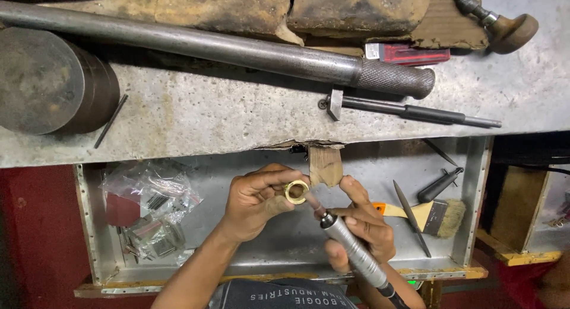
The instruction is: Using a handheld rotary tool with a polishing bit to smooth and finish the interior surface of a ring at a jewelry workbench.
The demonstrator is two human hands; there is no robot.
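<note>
Nearest the camera, the right hand [362, 223] grips a silver rotary handpiece [351, 246], fingers wrapped round its barrel, its tip angled up to the left. The left hand [258, 199] pinches a gold ring [296, 191] between thumb and fingertips, just left of the wooden peg [325, 165]. The handpiece's bit reaches the ring's lower right edge; whether it touches I cannot tell. Ring and both hands sit just below the peg, the hands almost meeting, with nothing between them and the camera.

Under the hands lies a metal tray [279, 238]. Left of the peg in the tray are clear plastic bags [151, 211] of small parts. Right of the peg lie a brush [433, 216] with an orange handle, a thin file [411, 217] crossing it, and a dark-handled tool [438, 186].

Above the peg runs a grey, pitted bench [196, 116]. On it, just above the peg, lies a small hammer-like tool [409, 112]; beyond that a long steel bar [208, 45] with a knurled end. Far left of the peg sits a round steel block [50, 80], a thin rod [111, 120] beside it. Up and right of the peg lie a red-handled tool [407, 54] and a mushroom-handled tool [502, 25], with worn wooden blocks [356, 9] along the back.
</note>
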